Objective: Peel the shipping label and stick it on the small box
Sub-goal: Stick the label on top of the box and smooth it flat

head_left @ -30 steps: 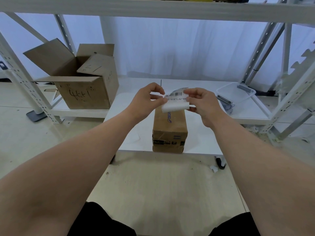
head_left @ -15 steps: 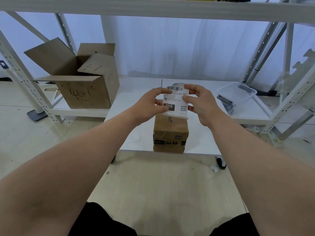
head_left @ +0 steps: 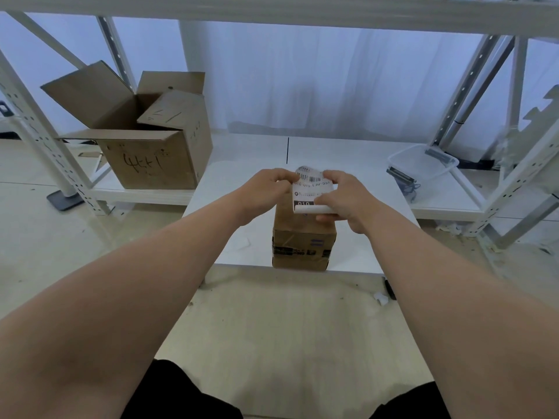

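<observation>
While both hands work the sheet, the step in hand reads as peeling; sticking is not yet done.

1. White printed paper shipping label (head_left: pixel 311 186): thin, glossy, with a barcode and a black block, its lower edge curled into a roll. It is held over the box top; whether they touch I cannot tell.
2. Left hand (head_left: pixel 266 192): grip pinching the label's nine o'clock edge.
3. Right hand (head_left: pixel 348 198): grip pinching the three o'clock edge by the roll.
4. Small brown cardboard box (head_left: pixel 304 240): taped, matte, upright at six o'clock on the smooth white surface (head_left: pixel 242 164).
5. Large open cardboard box (head_left: pixel 145 152): ten o'clock.

Next, I judge: free the backing, lay the label flat, press.
</observation>
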A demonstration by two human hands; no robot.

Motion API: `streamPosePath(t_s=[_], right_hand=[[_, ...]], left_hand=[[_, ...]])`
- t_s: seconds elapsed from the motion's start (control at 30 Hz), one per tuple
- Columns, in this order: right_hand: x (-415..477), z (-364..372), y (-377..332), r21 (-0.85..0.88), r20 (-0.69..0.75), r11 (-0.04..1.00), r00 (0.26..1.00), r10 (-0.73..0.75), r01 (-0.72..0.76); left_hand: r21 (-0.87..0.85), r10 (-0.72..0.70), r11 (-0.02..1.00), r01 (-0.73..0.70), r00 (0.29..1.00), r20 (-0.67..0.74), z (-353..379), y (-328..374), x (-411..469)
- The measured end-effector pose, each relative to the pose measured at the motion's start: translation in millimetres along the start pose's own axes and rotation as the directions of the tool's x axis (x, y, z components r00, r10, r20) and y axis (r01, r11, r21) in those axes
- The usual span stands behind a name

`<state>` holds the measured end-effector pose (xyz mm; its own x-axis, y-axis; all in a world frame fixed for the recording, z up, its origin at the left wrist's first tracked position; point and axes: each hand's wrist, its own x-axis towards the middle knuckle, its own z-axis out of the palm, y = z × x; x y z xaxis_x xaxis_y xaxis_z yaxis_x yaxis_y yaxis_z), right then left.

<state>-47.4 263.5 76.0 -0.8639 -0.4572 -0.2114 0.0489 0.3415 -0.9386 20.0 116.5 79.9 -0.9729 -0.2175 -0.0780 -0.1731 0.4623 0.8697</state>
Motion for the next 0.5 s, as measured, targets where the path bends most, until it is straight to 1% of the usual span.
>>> streamPosePath(t_s=[0.07, 0.13, 0.2, 0.27, 0.33, 0.4, 0.5], right_hand=[[2.0, 1.4, 1.2, -0.015, 0.003, 0.998, 0.998, 0.064, -0.064], [5.3, 2.6, 2.9, 0.012, -0.021, 0.994, 0.994, 0.105, -0.105], [9.5, 2.7, 5.5, 0.059, -0.048, 0.990, 0.991, 0.128, -0.125], [13.2, 2.0, 7.1, 0.089, -0.079, 0.989, 0.989, 0.123, -0.116], [18.0, -0.7, 8.1, 0.103, -0.147, 0.992, 0.985, 0.087, -0.072], [22.5, -5.8, 8.7, 0.157, -0.212, 0.987, 0.976, 0.055, -0.021], [25.6, -13.5, 10.1, 0.182, -0.212, 0.983, 0.976, 0.056, -0.017]], left_hand=[[0.035, -0.037, 0.999, 0.037, 0.999, 0.002, 0.9, -6.4, 2.2], [0.096, -0.059, 0.993, 0.063, 0.997, -0.043, 1.3, -15.1, 6.5], [0.194, -0.056, 0.979, 0.068, 0.996, -0.065, 1.1, -24.2, 11.8], [0.269, -0.063, 0.960, 0.072, 0.997, -0.041, 1.3, -30.6, 17.3], [0.271, -0.083, 0.959, 0.085, 0.996, -0.018, 2.7, -35.8, 22.9], [0.221, -0.089, 0.971, 0.086, 0.996, 0.003, 4.4, -37.9, 26.6], [0.153, -0.093, 0.984, 0.089, 0.995, 0.023, 5.9, -40.7, 31.2]])
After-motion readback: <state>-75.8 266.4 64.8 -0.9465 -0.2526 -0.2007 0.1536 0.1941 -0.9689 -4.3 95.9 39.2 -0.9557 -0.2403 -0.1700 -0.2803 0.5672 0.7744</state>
